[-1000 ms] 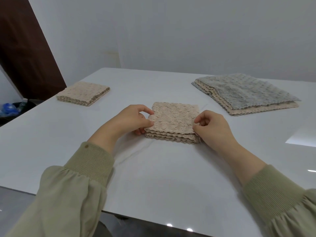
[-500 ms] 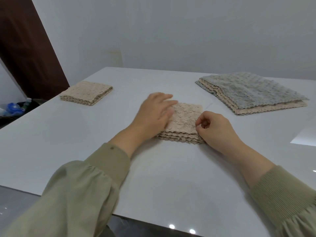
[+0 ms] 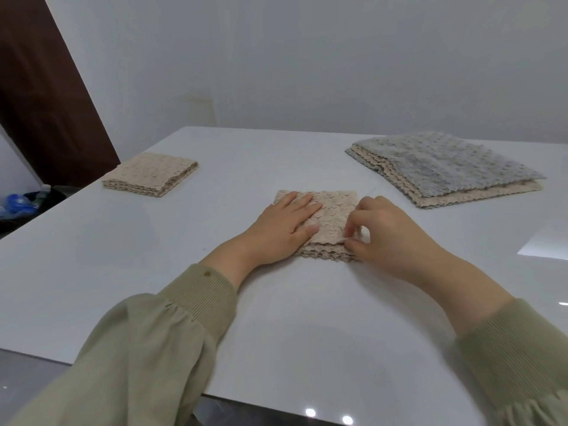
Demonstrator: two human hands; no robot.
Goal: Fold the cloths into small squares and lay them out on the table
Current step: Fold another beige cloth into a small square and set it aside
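Pressing folded beige cloth flat: left hand, fingers straight, close together. Right hand pinching near right corner. Cloth mid-table, roughly square, no clear long axis, layered edge facing person.

Centre folded cloth is beige with a bumpy pattern, like the second cloth at left; upper-right stack grey over beige; counter white; sleeves olive

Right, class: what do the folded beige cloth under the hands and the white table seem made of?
The folded beige cloth: soft nubbly fabric, likely microfibre; bumpy pile, wavy edges. The table: hard glossy white top, perhaps stone or lacquer; it reflects lights.
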